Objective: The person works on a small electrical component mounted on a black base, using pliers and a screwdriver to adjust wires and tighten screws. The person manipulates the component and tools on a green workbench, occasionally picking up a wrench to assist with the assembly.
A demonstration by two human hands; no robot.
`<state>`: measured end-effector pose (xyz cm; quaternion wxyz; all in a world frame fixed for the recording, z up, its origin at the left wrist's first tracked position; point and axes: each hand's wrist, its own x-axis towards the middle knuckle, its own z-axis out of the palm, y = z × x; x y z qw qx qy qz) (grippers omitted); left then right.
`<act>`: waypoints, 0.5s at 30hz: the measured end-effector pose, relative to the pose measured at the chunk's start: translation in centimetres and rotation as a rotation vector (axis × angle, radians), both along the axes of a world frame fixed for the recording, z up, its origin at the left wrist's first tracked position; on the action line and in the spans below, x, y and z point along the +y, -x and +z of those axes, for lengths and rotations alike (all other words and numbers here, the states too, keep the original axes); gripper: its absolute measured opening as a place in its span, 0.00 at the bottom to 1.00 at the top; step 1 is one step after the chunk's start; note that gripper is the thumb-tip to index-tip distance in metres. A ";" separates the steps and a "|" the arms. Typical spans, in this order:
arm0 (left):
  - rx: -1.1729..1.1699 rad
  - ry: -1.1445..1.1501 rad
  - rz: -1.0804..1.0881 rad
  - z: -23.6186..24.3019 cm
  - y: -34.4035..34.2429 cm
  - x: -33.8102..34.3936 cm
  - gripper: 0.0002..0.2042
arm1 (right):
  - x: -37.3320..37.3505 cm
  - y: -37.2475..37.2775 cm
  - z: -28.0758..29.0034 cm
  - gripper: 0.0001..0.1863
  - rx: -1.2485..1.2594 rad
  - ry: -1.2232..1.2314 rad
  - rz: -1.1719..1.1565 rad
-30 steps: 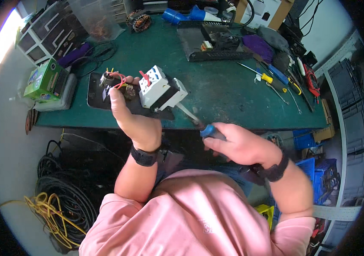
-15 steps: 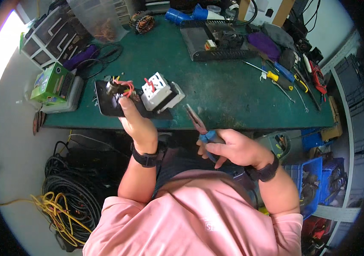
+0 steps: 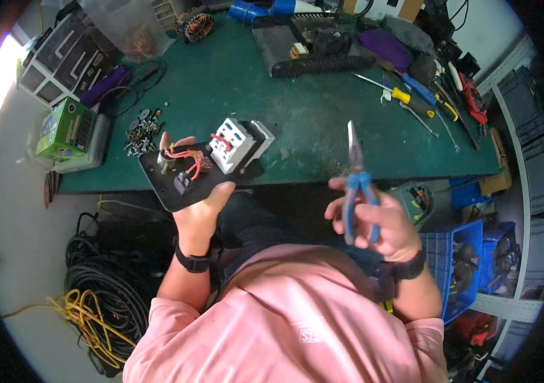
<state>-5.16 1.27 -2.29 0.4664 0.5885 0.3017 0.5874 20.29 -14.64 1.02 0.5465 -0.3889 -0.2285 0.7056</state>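
Observation:
My left hand (image 3: pixel 203 210) supports a black panel (image 3: pixel 167 187) from below, its thumb along the near edge and fingertips showing past the far side. Mounted on the panel are a white socket block (image 3: pixel 230 145), a cluster of red wires (image 3: pixel 190 155) around a metal part, and a small dark component (image 3: pixel 183 184) near the front corner. To the right, my right hand (image 3: pixel 387 223) is closed around long-nose pliers (image 3: pixel 356 172) with blue handles. The jaws point away from me above the bench edge, apart from the panel, with nothing visible between them.
A pile of screws and washers (image 3: pixel 144 132) lies on the green bench (image 3: pixel 297 121) beyond the panel. Screwdrivers (image 3: pixel 406 99) and other tools lie at the right. A green box (image 3: pixel 68 131) stands at the left. Coiled black cable (image 3: pixel 103 287) is on the floor.
The panel has tilted and come nearer me, baring its wires and the screw pile behind. My right hand has moved right, turning the pliers more upright, with their handles spread wider.

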 end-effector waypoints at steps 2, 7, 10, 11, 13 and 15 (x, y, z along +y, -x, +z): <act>-0.009 0.027 -0.043 -0.1 0.6 0.1 0.58 | 0.0 0.1 0.1 0.30 0.068 0.008 -0.020; -0.016 0.017 -0.095 -0.5 0.8 0.0 0.55 | -1.2 -0.1 -3.5 0.17 0.009 0.166 0.143; -0.080 -0.020 -0.056 -1.8 0.3 -0.1 0.51 | -0.5 -0.3 -0.5 0.17 -0.477 0.160 0.273; -0.114 -0.037 -0.044 -2.0 -0.3 -0.2 0.49 | -0.2 0.0 -0.1 0.17 -0.646 0.109 0.269; -0.040 -0.064 0.056 -1.7 -0.7 -1.1 0.47 | 0.0 0.4 0.2 0.17 -0.984 0.010 0.260; 0.026 -0.136 0.145 -2.2 -1.1 -1.4 0.47 | -0.4 0.3 -0.2 0.19 -1.248 -0.138 0.242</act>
